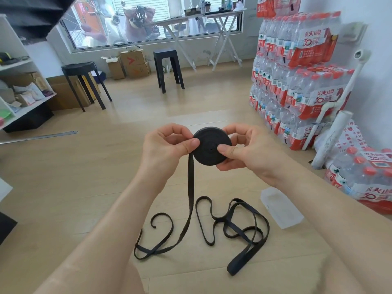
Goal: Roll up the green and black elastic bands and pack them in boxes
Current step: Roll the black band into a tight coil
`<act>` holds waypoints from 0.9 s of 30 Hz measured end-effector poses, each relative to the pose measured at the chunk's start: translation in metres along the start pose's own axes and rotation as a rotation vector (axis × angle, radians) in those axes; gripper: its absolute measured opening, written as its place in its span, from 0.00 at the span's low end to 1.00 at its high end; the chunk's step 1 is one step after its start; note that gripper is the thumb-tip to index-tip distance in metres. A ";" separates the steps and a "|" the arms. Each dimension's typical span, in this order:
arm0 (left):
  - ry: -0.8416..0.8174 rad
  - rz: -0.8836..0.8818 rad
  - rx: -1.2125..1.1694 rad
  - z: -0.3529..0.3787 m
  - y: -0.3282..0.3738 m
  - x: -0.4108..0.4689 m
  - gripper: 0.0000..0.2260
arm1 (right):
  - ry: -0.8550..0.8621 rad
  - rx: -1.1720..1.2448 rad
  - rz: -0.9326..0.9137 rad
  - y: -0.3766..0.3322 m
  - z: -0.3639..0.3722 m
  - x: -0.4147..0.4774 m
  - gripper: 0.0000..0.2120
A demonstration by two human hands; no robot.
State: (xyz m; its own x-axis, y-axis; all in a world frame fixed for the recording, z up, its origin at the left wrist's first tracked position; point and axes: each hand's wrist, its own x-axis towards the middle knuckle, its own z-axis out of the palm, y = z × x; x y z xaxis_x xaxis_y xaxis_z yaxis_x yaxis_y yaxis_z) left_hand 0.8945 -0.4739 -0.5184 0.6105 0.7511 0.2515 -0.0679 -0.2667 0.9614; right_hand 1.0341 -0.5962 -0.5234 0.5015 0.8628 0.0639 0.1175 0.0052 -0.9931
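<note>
I see both hands raised mid-frame on the black roll (210,143), held above the wood floor (84,177).

Left hand (167,145): thumb and curled index pinch the roll's left edge, right where the strap leaves it.

Right hand (244,153): thumb pressed on the roll's face near centre, other fingers curled round the back, gripping it.

The roll is a tight flat disc, face toward the camera.

The loose band (212,225) hangs from the roll's left edge down to the floor, then lies in several loops between the forearms.

A clear plastic box (282,209) is on the floor right of the loops, not touching them.

Water bottle packs (297,81) are stacked along the right wall. 2 black stools (167,66) stand farther back.
</note>
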 end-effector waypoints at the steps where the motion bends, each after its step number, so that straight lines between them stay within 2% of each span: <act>1: 0.001 0.000 -0.020 0.000 0.000 0.000 0.08 | 0.009 0.022 0.002 0.000 0.000 0.000 0.10; 6: -0.001 -0.002 -0.081 0.004 -0.001 -0.002 0.07 | 0.055 0.117 -0.002 0.002 0.000 0.002 0.10; 13: -0.108 -0.033 -0.003 0.003 0.004 -0.004 0.13 | 0.078 0.210 0.007 0.003 0.002 0.002 0.11; 18: -0.072 -0.007 0.087 0.002 0.005 -0.005 0.13 | 0.020 0.232 0.071 0.003 0.003 0.001 0.11; 19: -0.076 0.013 0.127 0.002 0.005 -0.006 0.13 | -0.013 0.126 0.083 0.001 0.001 0.000 0.10; 22: -0.161 0.073 0.304 0.002 0.006 -0.008 0.14 | -0.036 -0.494 -0.005 -0.006 -0.010 -0.003 0.08; 27: -0.242 0.109 0.560 0.008 0.003 -0.010 0.22 | -0.078 -0.729 -0.182 -0.006 -0.003 -0.003 0.11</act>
State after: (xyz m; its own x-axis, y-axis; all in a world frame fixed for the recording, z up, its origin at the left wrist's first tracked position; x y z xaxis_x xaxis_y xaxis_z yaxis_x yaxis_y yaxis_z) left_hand 0.8944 -0.4874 -0.5188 0.7893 0.5612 0.2491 0.2448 -0.6598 0.7105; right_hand 1.0345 -0.6005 -0.5175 0.3612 0.9135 0.1871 0.7435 -0.1611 -0.6490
